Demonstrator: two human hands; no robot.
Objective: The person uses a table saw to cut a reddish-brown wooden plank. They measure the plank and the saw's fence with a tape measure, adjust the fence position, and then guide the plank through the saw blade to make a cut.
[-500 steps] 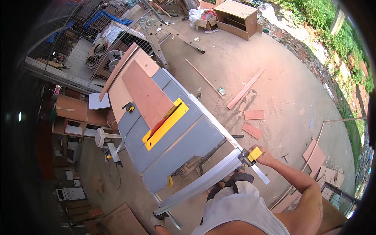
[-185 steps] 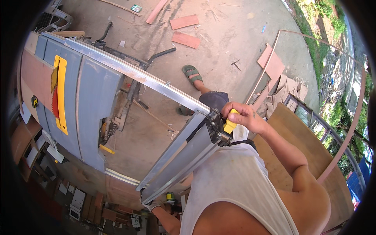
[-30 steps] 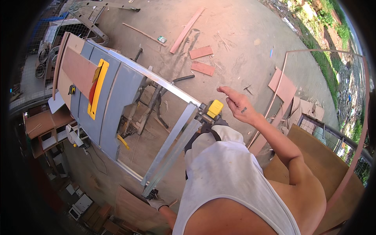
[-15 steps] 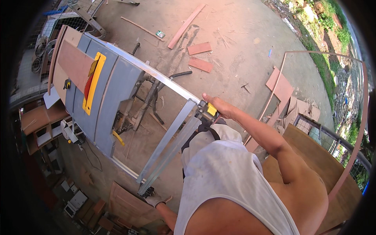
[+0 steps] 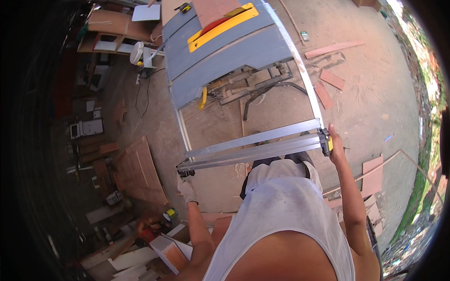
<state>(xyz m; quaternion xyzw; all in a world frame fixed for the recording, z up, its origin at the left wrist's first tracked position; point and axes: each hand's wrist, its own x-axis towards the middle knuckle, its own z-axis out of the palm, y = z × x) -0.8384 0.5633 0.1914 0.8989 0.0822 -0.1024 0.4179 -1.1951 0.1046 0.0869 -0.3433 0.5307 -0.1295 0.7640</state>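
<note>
A grey table saw (image 5: pixel 220 63) stands ahead of me, with a red toothed blade (image 5: pixel 218 24) rising through its yellow insert plate (image 5: pixel 199 43). Across the near ends of the saw's two pale rails lies a metal rip fence (image 5: pixel 253 153). At its right end, my right hand (image 5: pixel 336 149) is closed round the black and yellow clamp (image 5: pixel 326 142), thumb pointing forward. My left hand (image 5: pixel 187 192), in a pale glove, is just below the fence's black left end fitting (image 5: pixel 186 173); its fingers are too small and blurred to read.
A reddish board (image 5: pixel 211 10) lies on the saw table beside a small tape measure (image 5: pixel 183 7). Cut wood pieces (image 5: pixel 333 79) are scattered on the floor at right. A wooden panel (image 5: pixel 140 171) lies at left, near stacked offcuts. A cord (image 5: pixel 142 100) trails below the saw's left side.
My view has swung round to the left, so the saw now appears straight ahead. My right hand stays on the clamp, while the left hand now shows lower than the fence's left end.
</note>
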